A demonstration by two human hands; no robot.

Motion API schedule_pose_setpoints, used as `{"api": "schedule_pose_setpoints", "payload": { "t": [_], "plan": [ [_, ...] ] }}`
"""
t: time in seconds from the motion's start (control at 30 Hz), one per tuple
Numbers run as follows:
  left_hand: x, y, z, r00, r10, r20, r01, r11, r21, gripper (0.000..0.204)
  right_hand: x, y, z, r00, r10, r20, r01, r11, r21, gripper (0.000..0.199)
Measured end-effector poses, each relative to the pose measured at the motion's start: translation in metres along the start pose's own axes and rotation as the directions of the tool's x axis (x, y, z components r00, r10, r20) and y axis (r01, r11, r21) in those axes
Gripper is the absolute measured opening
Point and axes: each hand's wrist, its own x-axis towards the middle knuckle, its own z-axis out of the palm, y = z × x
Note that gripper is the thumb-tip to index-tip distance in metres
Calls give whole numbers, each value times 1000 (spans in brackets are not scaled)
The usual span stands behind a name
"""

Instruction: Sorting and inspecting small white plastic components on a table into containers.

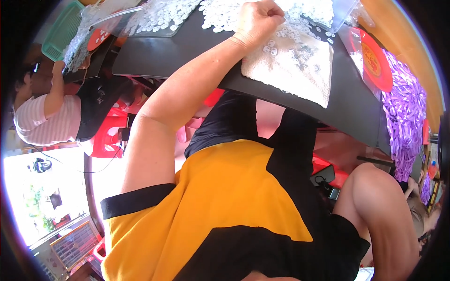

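Note:
My left hand (pixel 260 19) reaches over the dark table with its fingers curled together. Whatever may be between the fingertips is hidden. Just below and right of it lies a white towel-like cloth (pixel 281 77). Several small translucent plastic pieces (pixel 271 47) rest on the cloth near my wrist, beside a scatter of thin greyish bits (pixel 307 58) too small to name. A heap of small white plastic pieces (pixel 218 16) spreads on the table left of my hand, and more lie behind it. My right arm is bent, elbow raised; the right hand is out of view.
The dark table's front edge (pixel 187 77) runs before me. At right stand a red-orange round plate (pixel 375 58) and a hanging bundle of shiny purple straps (pixel 405 107). Another person (pixel 49 112) sits at left near a green basket (pixel 63 30) and a red stool (pixel 110 136).

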Motion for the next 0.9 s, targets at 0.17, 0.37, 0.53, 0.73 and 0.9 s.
{"api": "schedule_pose_setpoints", "payload": {
  "t": [0.17,0.37,0.53,0.73,0.9],
  "plan": [
    [-5,4,-5,999,-28,-26,31,996,89,12,4,10,15,996,-65,-57,67,997,36,22],
    [-5,6,-2,998,-63,-2,63,998,7,11,-32,32,6,987,-108,-120,117,990,72,21],
    [-6,5,-1,998,-55,-23,55,998,-14,8,-32,42,10,974,-134,-183,148,987,67,22],
    [-2,2,2,996,-92,12,93,992,-82,5,-2,55,16,950,-121,-288,139,990,40,22],
    [-3,5,-2,992,-129,13,130,982,-138,6,54,48,47,923,-100,-372,128,991,50,23]
  ]
}}
